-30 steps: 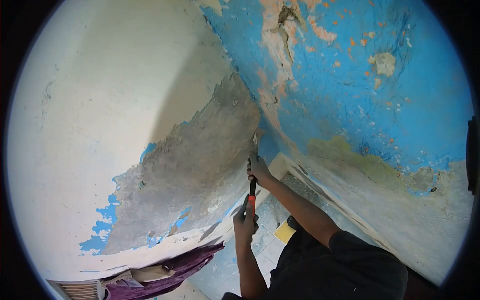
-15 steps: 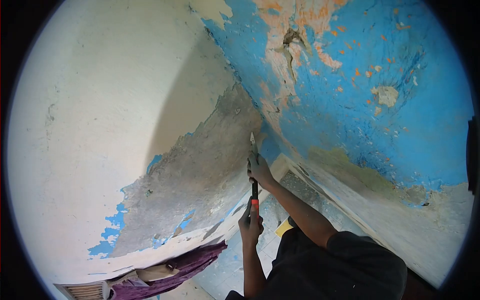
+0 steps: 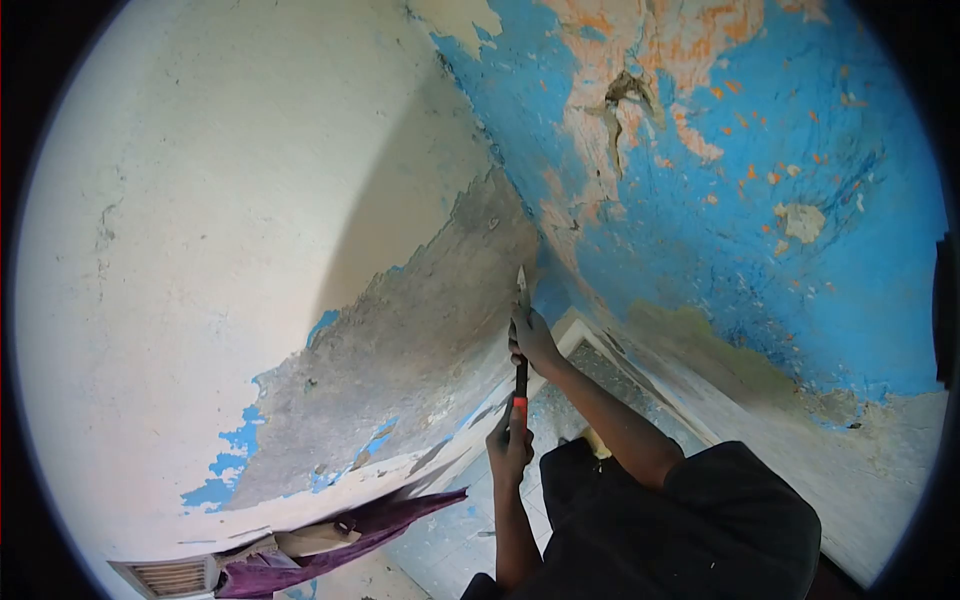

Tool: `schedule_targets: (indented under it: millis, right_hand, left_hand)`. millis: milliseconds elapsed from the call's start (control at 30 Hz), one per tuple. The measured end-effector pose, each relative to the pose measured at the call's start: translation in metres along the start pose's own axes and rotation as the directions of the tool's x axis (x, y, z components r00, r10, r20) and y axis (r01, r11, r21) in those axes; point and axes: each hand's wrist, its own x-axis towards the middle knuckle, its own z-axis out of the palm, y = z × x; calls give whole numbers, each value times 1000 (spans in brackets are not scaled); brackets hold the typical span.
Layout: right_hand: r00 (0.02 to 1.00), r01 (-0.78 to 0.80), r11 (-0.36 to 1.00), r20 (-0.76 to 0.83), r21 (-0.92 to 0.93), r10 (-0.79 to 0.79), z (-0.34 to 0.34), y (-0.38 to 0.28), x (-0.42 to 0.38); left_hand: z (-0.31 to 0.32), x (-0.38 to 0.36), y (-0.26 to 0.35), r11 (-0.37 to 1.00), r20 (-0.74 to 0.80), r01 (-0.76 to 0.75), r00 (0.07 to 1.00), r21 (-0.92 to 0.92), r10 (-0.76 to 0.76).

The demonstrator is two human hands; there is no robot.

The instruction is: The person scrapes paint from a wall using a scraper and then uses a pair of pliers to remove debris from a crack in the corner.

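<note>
Both my hands are wrapped round a long-handled scraper point(image 3: 521, 380) with a black and red handle and a narrow metal blade point(image 3: 521, 282). My right hand point(image 3: 536, 342) is closed high on it, just below the blade. Lower down, my left hand point(image 3: 509, 452) grips the handle by its red part. The blade points up and overlaps the bare grey patch point(image 3: 410, 330) of the left wall, close to the corner where the blue wall point(image 3: 700, 230) begins.
Cream paint point(image 3: 230, 220) covers the rest of the left wall, with blue flakes along the patch's edge. Orange spots and a deep crack point(image 3: 628, 92) mark the blue wall. At lower left, a purple cloth point(image 3: 400, 522) lies beside a slatted vent point(image 3: 170, 577). Tiled floor point(image 3: 465, 525) shows below.
The view has shifted, so walls, hands and scraper appear farther right. Both hands keep their hold, and the blade stays near the same spot. The yellow thing by my body is more covered.
</note>
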Motion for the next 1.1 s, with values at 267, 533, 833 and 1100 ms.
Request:
schedule_targets:
  millis: [267,533,833,1100]
  right_hand:
    - [997,43,999,-71,-3,-43,2,-2,4]
    - [978,112,989,-165,-94,-127,-8,1,24]
    - [988,121,991,-92,-63,-126,-38,13,45]
    - [990,97,995,-105,-28,-99,-41,-9,45]
  left_hand:
    - [-4,8,2,997,-10,-31,999,64,32]
    - [-11,22,-6,994,12,3,1000,110,-4]
    - [3,41,5,995,109,-45,993,94,34]
    - [-1,50,-16,987,77,17,997,162,-30]
